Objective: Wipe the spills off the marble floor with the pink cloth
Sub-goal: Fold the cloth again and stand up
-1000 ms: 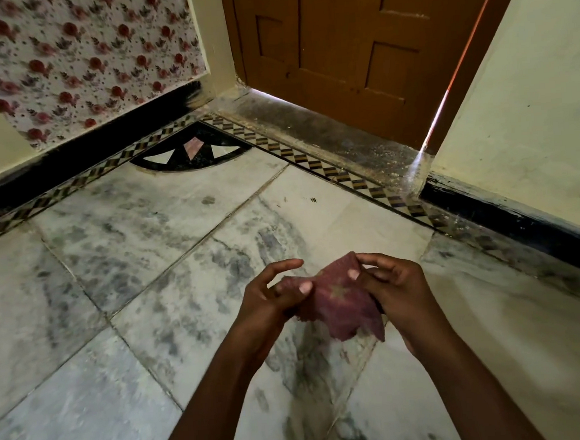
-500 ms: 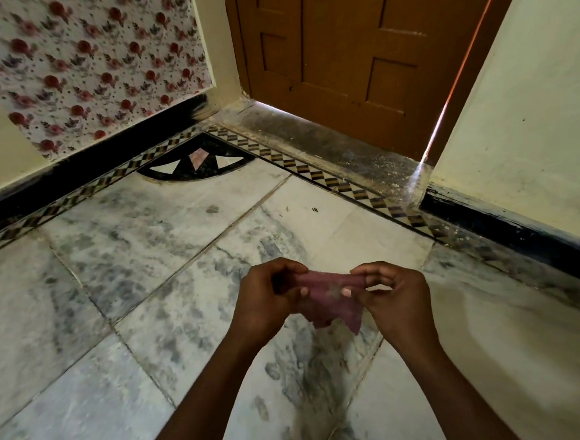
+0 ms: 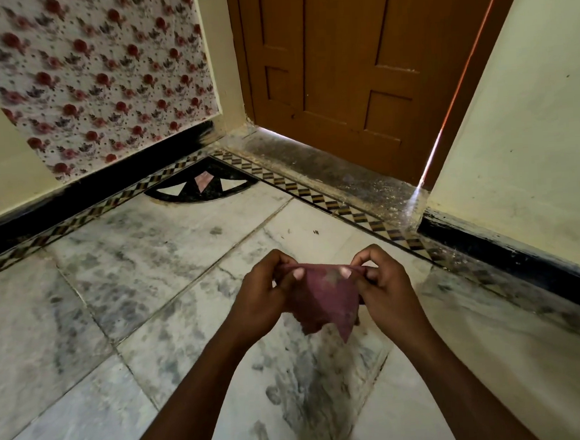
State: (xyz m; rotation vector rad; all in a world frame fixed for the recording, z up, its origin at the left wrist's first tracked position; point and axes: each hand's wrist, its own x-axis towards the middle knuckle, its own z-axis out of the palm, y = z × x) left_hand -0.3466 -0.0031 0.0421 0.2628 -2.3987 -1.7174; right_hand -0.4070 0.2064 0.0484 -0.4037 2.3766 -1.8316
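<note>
A small pink cloth [image 3: 325, 301] hangs in the air between my two hands, above the marble floor [image 3: 141, 271]. My left hand [image 3: 265, 299] pinches its upper left edge. My right hand [image 3: 386, 290] pinches its upper right edge. The cloth is stretched along the top and droops to a point below. Dark grey smudges and streaks [image 3: 304, 390] mark the floor under and in front of my forearms. A small dark spot [image 3: 215, 230] lies farther out on the tile.
A brown wooden door [image 3: 350, 64] stands shut ahead, with a dusty threshold [image 3: 330, 172] below it. A floral-papered wall [image 3: 100, 78] is at the left, a plain cream wall [image 3: 522, 128] at the right. A patterned tile border [image 3: 332, 205] and black skirting edge the floor.
Both hands have risen slightly and pulled the cloth out flatter, from a crumpled bunch to a stretched top edge with a hanging point. The view has tilted up a little.
</note>
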